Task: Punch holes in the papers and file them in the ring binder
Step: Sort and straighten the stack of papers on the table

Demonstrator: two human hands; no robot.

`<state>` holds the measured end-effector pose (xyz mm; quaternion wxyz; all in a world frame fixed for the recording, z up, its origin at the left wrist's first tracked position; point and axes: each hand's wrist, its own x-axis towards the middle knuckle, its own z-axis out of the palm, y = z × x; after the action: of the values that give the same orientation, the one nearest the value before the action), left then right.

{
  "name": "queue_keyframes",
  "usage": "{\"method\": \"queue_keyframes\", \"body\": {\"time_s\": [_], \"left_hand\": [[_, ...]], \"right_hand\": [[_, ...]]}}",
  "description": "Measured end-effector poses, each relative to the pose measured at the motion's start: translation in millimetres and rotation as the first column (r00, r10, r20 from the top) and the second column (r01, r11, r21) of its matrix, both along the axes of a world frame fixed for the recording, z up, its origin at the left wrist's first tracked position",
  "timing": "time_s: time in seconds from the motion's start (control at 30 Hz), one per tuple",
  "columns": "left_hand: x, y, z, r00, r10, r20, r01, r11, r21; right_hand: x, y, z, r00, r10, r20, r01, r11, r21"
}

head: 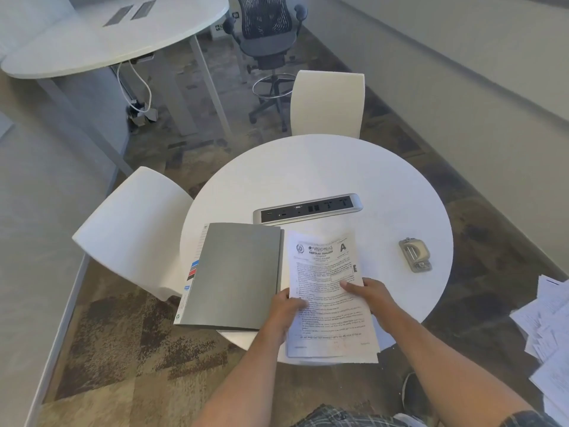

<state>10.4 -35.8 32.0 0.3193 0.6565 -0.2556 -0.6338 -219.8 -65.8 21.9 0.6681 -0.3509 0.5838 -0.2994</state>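
Observation:
A printed stack of papers lies on the round white table, its near end hanging over the table's front edge. My left hand grips the stack's left edge and my right hand holds its right edge, thumb on top. Left of the papers the grey ring binder lies open, its inner cover facing up, with coloured tabs along its left side. A metal hole punch rests on the table to the right, apart from both hands.
A silver socket strip is set into the table behind the binder. White chairs stand at the left and at the far side. Loose sheets lie on the floor at the right. Another table and an office chair stand further back.

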Motion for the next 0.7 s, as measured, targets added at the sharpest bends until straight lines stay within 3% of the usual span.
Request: {"method": "queue_keyframes", "body": {"time_s": [0.13, 0.33, 0.43, 0.57, 0.7], "left_hand": [[1, -18, 18, 0.996, -0.062, 0.067, 0.070, 0.991, -0.115], [6, -41, 51, 1.000, -0.027, -0.006, 0.022, 0.924, -0.381], [9, -51, 65, 0.999, -0.010, 0.045, 0.030, 0.876, -0.481], [13, -53, 55, 0.962, -0.051, 0.270, 0.177, 0.866, -0.467], [19, -33, 23, 0.859, -0.164, 0.486, 0.333, 0.899, -0.284]], "right_hand": [[-4, -21, 17, 0.992, 0.028, 0.123, -0.017, 0.996, -0.089], [-6, -49, 60, 0.988, -0.016, 0.153, 0.068, 0.939, -0.338], [-7, -56, 73, 0.982, -0.013, 0.191, 0.095, 0.898, -0.430], [-14, -49, 67, 0.984, -0.010, 0.177, 0.088, 0.894, -0.440], [-21, -30, 30, 0.996, -0.054, 0.076, 0.077, 0.937, -0.340]]}}
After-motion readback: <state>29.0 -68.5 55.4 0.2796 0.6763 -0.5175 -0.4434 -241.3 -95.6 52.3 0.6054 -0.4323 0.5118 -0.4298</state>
